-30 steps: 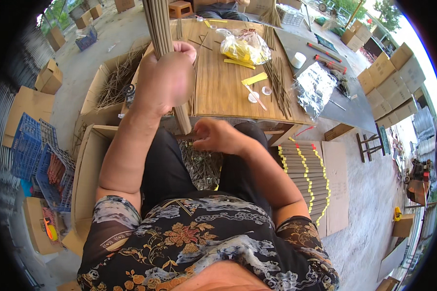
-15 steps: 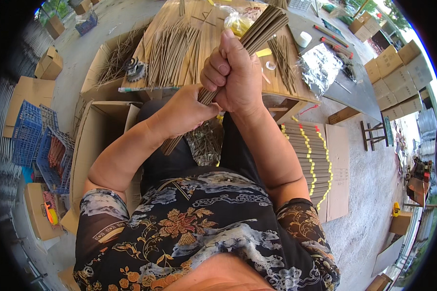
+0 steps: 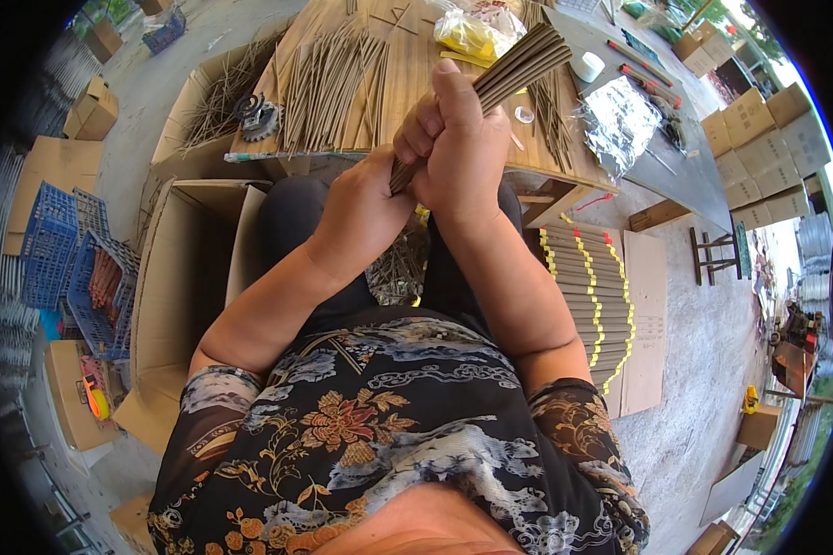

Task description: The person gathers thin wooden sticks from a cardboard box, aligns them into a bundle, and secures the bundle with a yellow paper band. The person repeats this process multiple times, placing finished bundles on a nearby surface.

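**Both hands clamped on a slanting bundle of sticks**

Here, packages ring the seat. A clear plastic bag with yellow contents lies at the far edge of the wooden slatted table, and a crumpled silver foil wrapper sits at the table's right side. Stacked brown cardboard cartons stand well beyond it on the right. An open, tall cardboard box stands just beside the left knee, with two blue plastic crates further left. On the floor to the right, a row of grey tubes with yellow bands lies on a flat sheet of cardboard.

The bundle of thin grey-brown sticks is held above the lap, in front of the table's near edge. Its long axis runs on a slant: the lower end points down and left into the palms, the blunt upper end points up and right over the table.

The right hand is closed fully round the bundle's middle, thumb laid up along it. The left hand is closed round the lower end, touching the right hand. Loose sticks of the same kind lie fanned on the tabletop.
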`<state>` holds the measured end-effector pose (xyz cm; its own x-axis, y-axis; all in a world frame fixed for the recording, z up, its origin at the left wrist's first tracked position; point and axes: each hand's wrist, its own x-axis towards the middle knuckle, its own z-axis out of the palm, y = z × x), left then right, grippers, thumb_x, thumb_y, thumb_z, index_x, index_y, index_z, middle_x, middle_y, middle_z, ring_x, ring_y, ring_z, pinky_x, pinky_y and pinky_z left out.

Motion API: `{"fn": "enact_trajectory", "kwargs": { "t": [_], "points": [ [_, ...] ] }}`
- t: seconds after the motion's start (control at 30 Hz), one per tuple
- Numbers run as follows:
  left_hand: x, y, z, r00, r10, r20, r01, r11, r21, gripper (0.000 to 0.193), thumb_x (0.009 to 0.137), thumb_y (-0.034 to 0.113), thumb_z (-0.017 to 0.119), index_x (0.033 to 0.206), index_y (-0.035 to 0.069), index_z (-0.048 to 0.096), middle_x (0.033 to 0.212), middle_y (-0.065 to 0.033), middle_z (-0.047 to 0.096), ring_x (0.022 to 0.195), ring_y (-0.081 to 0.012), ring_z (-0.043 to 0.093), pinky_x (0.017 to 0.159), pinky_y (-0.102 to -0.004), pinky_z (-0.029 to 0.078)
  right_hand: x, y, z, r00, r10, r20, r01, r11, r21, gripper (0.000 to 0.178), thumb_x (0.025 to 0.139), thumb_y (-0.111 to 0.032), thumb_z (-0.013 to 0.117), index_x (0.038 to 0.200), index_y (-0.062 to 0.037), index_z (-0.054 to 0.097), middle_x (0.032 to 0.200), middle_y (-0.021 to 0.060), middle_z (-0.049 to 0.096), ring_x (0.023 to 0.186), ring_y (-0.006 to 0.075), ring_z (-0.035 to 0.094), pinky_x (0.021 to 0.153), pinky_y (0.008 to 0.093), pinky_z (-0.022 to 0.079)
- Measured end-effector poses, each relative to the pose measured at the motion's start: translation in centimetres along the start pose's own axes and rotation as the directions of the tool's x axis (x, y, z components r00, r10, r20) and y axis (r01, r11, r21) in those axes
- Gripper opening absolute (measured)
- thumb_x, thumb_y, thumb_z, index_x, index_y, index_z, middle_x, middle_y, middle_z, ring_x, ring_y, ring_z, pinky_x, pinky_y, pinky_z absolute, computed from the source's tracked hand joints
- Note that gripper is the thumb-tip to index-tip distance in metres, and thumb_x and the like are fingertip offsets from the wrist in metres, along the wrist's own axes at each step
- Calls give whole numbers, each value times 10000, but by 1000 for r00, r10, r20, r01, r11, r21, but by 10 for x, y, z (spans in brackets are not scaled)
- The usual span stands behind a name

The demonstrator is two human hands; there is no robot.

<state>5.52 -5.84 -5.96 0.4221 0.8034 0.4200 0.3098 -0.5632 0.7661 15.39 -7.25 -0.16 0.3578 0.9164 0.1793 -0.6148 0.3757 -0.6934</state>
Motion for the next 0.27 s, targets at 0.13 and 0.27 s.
{"fn": "enact_trajectory", "kwargs": {
  "t": [0.13,0.27],
  "points": [
    [6,-3,-7,977,-105,188,123,988,-89,181,697,71,608,849,17,525,763,-153,612,712,-331,594,602,-367,454,7,9,-6,997,-7,80,9,1000,-20,239,840,-207,520,669,-110,385,521,-3,353,417,102,339,395,257,318],
    [9,19,-27,734,-375,566,552,814,-178,120,770,102,571,879,53,559,841,-78,642,775,-250,618,650,-315,454,4,8,-5,990,71,125,-67,997,-33,235,837,-219,540,683,-106,402,546,9,394,456,110,389,427,249,362]
  ]
}}
